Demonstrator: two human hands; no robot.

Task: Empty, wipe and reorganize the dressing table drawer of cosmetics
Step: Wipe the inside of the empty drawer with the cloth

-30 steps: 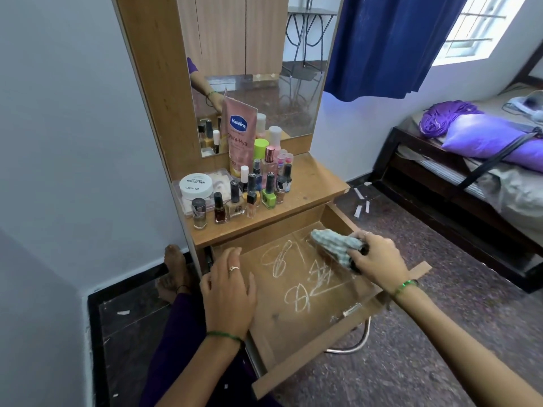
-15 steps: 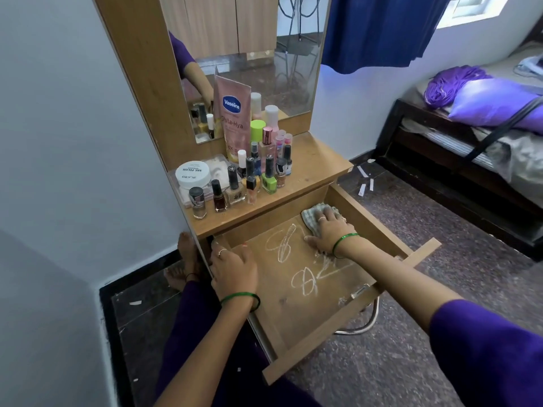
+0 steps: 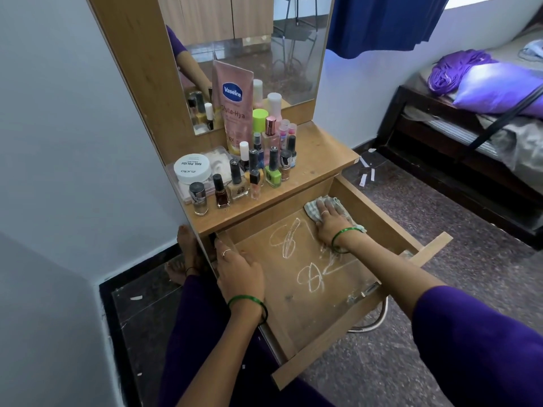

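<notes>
— While the drawer (image 3: 379, 207) stands pulled out from the dressing table (image 3: 320, 160), what are the hands doing?

— Right hand (image 3: 330, 220) lies flat, fingers straight, pressing a checked cloth (image 3: 313, 207) onto the drawer floor at the far right corner, close under the tabletop. Cloth edges show on both sides of the hand.

— And the other one?

— Left hand (image 3: 239, 271) rests on the drawer's left wall near the back, fingers spread and relaxed over the edge; it grasps nothing that I can make out. Both wrists wear green bangles, and both hands wear rings.

— Anything inside the drawer?

— Only the cloth and white scribbled marks (image 3: 296, 254) across the wooden bottom, between the two hands and nearer the front. A small metal fitting sits against the front panel on the right.

— Where are the cosmetics?

— Up on the tabletop, crowded at the left half by the mirror (image 3: 264, 48). A pink Vaseline tube (image 3: 233, 104) stands tallest at the back, a white nail polish remover tub (image 3: 192, 168) sits on a clear case at the left, and a row of nail polish bottles (image 3: 235, 183) lines the front edge, a bright green one (image 3: 272, 171) among them. More bottles with pink and lime caps stand behind.

— Around it?

— A blue curtain (image 3: 382, 22) hangs upper right, a bed (image 3: 470, 136) with a purple pillow (image 3: 496, 89) lies at the right, and the person's foot shows left of the table.
</notes>
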